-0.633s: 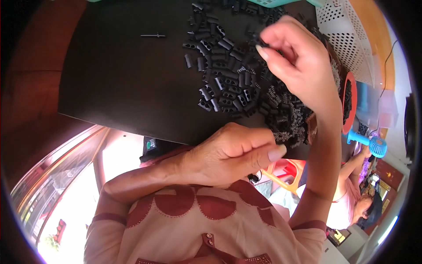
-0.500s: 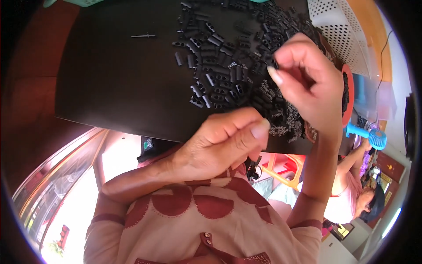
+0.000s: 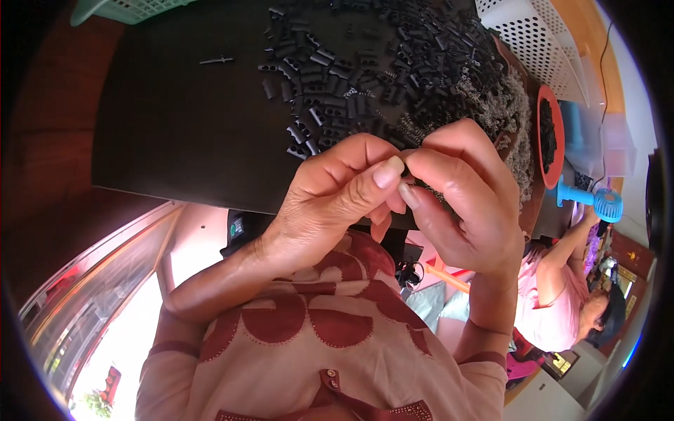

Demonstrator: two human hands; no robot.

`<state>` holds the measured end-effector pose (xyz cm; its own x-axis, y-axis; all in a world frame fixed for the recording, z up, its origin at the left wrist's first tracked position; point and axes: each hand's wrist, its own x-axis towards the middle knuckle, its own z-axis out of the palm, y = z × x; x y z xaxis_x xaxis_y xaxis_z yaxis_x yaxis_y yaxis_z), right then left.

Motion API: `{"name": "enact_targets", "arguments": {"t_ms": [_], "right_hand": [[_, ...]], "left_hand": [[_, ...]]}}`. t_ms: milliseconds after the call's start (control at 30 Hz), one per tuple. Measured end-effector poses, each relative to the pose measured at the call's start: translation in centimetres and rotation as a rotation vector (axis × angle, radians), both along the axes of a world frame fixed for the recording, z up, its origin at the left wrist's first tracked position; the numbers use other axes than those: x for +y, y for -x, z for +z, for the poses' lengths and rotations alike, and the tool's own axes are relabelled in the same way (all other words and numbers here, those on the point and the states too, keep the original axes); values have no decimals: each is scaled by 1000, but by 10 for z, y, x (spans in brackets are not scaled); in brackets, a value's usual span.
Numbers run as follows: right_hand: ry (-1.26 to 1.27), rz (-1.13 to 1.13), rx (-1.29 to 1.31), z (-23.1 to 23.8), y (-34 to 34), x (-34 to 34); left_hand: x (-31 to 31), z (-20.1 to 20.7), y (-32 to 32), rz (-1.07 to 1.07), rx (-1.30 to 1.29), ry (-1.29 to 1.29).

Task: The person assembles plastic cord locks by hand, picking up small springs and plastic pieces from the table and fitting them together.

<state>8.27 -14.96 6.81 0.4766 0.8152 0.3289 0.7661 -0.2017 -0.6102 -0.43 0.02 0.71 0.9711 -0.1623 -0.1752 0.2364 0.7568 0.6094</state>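
My left hand [image 3: 328,193] and my right hand [image 3: 469,200] meet over the near edge of the dark table [image 3: 182,133]. Both are closed in a pinch, thumb against fingertips, and the fingertips touch or nearly touch. A speck of something dark shows between them, mostly hidden by the fingers. Just beyond lie many small black plastic pieces with paired holes [image 3: 326,109], which look like cord-lock parts. A heap of small metal springs [image 3: 502,112] spreads beside and behind my right hand.
A thin grey stick [image 3: 216,60] lies at the far left of the table. Around the edge are a green basket [image 3: 133,8], a white perforated basket [image 3: 537,45], a red bowl [image 3: 559,151] of black pieces and a blue handheld fan [image 3: 605,203]. Another person [image 3: 554,302] sits at right.
My right hand has come down and left from above the heap to meet my left hand. My left hand has shifted slightly up and left. The view has moved a little.
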Motion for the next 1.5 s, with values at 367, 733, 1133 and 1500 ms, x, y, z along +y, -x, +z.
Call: {"name": "enact_targets", "arguments": {"t_ms": [367, 733, 1133, 1500], "right_hand": [[-33, -25, -99, -1, -4, -17], [346, -184, -322, -21, -60, -24], [333, -65, -207, -15, -62, -15], [327, -93, -224, -16, -50, 0]], "left_hand": [[0, 0, 8, 52, -76, -48], [-2, -4, 7, -44, -212, -169], [-2, -6, 8, -73, -152, -143], [5, -1, 5, -168, -147, -249]]}}
